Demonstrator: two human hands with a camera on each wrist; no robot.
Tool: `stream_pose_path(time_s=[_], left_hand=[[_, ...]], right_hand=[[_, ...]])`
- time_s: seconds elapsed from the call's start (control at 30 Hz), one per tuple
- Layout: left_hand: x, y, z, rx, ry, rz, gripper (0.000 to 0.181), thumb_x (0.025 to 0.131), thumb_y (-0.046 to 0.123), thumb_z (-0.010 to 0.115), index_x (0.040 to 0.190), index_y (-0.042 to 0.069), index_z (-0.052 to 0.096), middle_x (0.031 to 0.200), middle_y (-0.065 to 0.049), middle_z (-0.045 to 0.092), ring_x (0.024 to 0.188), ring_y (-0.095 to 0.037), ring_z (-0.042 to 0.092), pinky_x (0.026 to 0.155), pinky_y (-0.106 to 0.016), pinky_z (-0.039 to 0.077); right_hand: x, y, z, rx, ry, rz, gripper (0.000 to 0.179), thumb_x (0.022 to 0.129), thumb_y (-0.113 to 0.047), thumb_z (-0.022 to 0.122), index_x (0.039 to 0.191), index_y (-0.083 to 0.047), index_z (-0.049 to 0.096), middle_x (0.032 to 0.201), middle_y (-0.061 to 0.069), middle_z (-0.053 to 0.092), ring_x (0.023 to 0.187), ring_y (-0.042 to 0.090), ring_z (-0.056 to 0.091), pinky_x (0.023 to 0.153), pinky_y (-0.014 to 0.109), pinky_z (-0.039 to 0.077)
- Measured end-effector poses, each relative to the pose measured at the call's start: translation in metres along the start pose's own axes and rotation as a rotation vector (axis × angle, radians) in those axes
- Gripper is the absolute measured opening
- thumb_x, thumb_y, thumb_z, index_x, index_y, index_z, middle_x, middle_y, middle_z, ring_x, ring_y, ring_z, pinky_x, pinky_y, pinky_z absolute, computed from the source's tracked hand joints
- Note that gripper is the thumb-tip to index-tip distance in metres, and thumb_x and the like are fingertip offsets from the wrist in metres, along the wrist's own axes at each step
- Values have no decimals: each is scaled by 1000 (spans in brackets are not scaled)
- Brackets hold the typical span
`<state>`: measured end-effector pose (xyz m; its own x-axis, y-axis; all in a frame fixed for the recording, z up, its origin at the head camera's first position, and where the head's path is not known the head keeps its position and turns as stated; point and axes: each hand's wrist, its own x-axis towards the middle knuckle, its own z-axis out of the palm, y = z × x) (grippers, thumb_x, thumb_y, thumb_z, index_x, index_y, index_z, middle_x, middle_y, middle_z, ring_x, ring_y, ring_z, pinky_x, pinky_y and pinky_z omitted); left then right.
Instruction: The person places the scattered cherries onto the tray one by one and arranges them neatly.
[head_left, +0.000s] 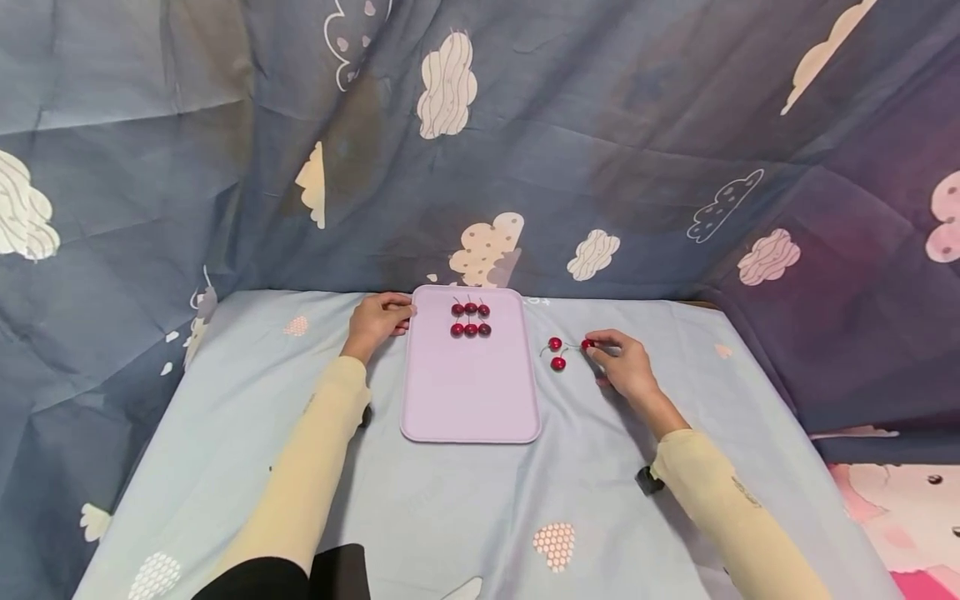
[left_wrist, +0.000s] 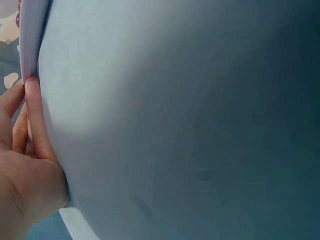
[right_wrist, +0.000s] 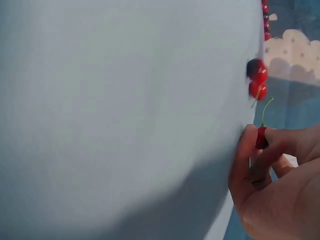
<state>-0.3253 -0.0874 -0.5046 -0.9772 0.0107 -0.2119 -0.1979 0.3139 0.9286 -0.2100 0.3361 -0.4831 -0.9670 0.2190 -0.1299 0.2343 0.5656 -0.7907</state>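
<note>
A lilac tray lies on the cloth, with red cherries in two rows of three near its far end, stems pointing away. My left hand pinches the tray's left rim near the far corner; the left wrist view shows the rim between thumb and fingers. To the right of the tray, my right hand pinches a cherry between thumb and fingertip, its green stem sticking out. Two loose cherries lie on the cloth between that hand and the tray.
A pale blue cloth with printed hearts covers the table. Behind it hangs a dark blue curtain with cloud prints, close to the tray's far edge. At the lower right is a pink printed fabric.
</note>
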Motion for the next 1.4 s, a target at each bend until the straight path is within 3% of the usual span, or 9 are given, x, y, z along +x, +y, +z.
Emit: stream_pose_path(time_s=[0.17,0.37,0.63,0.87,1.07,1.17,1.4], left_hand=[[-1,-2,-7,-6,8,-4,29,98,22,77,123,9,75,99,-6,76,66,-1,67,61,-16,61],[-1,0,-2,-13,-7,-5,29,97,23,78,123,9,76,102,-7,76,66,-1,68,62,-16,61],[-1,1,0,-12,-9,6,29,98,22,77,123,8,76,104,-9,76,66,-1,68,62,-16,61],[2,-2,-1,-17,-4,20,29,97,22,78,122,7,76,97,-5,74,65,-1,68,61,-15,61],[1,-1,-1,-12,-2,25,28,97,21,77,122,7,76,95,-4,74,64,-1,67,60,-15,61],[0,-2,0,-16,-1,21,28,97,20,77,122,7,76,92,-2,74,63,0,67,60,-15,61],[0,-1,0,-23,6,24,27,97,20,77,121,7,76,90,-1,73,62,0,67,59,-15,60]], right_hand=[[-5,-19,10,75,-63,-67,34,106,-17,67,138,-7,64,135,19,62,75,15,66,61,30,65],[-16,-38,23,140,-117,-160,35,104,-15,68,137,-3,63,130,23,64,88,21,76,68,35,66],[-27,-62,49,177,-140,-206,30,100,-11,72,128,-3,68,119,23,66,81,19,69,63,31,64],[-24,-71,79,179,-147,-253,25,98,-11,75,123,-6,70,117,19,69,84,31,72,61,35,66],[-20,-79,105,104,-198,-257,21,97,-12,77,117,-8,70,112,14,70,73,22,71,54,29,62],[-19,-84,115,25,-221,-263,19,96,-12,78,113,-9,70,108,13,71,75,17,69,54,28,61],[-14,-103,126,-105,-226,-309,16,95,-10,79,108,-7,69,101,11,69,72,14,65,52,26,58]])
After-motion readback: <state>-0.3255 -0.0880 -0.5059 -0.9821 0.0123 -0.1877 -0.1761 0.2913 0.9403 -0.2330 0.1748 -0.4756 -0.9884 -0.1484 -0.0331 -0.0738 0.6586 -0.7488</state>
